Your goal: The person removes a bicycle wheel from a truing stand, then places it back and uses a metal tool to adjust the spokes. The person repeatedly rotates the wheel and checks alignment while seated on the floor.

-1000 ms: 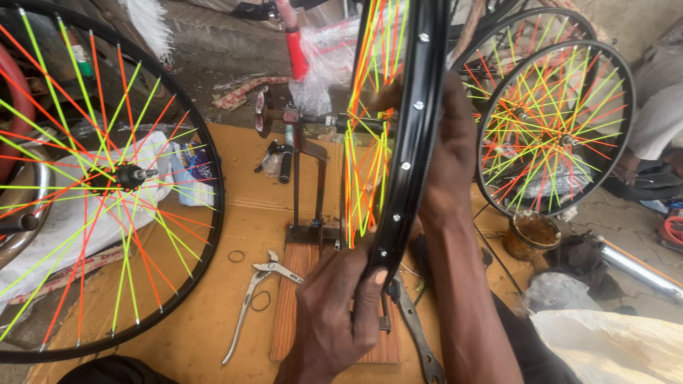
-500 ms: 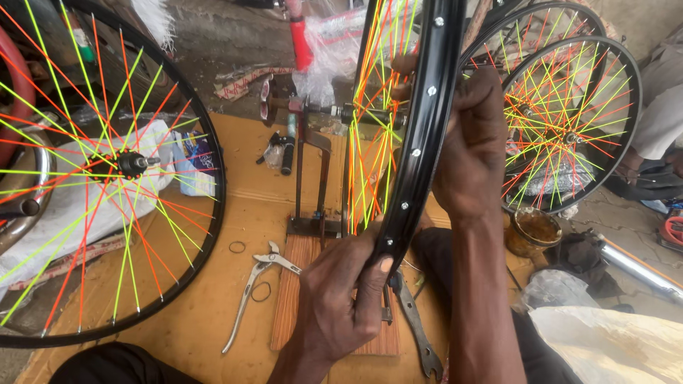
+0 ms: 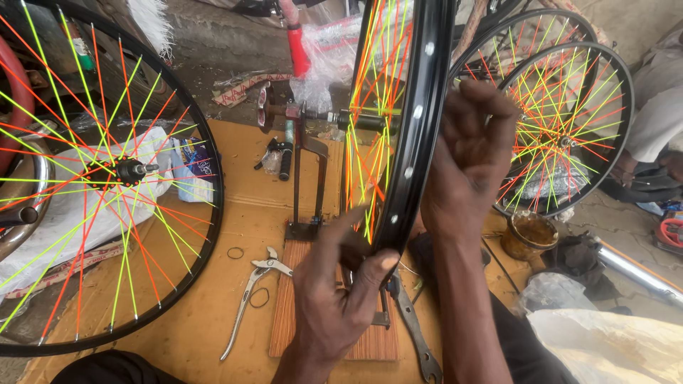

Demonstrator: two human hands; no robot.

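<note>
Bicycle wheel (image 3: 420,121) standing upright in a truing stand (image 3: 307,178) on the bench (image 3: 213,313): the left hand (image 3: 334,299) is pinching its stiff, smooth, seemingly light rim low down, while the right hand (image 3: 469,156) is resting half-open, holding nothing, against the rim's side, the thin spokes being best avoided.

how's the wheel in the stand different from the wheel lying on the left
The wheel in the stand stands upright on its axle, seen nearly edge-on; the wheel on the left lies flatter against the cardboard, showing its full face. The left hand grips the stand wheel's lower rim and the right hand is at its side; nobody touches the left wheel. Both have black rims and orange, red and yellow-green spokes.
</note>
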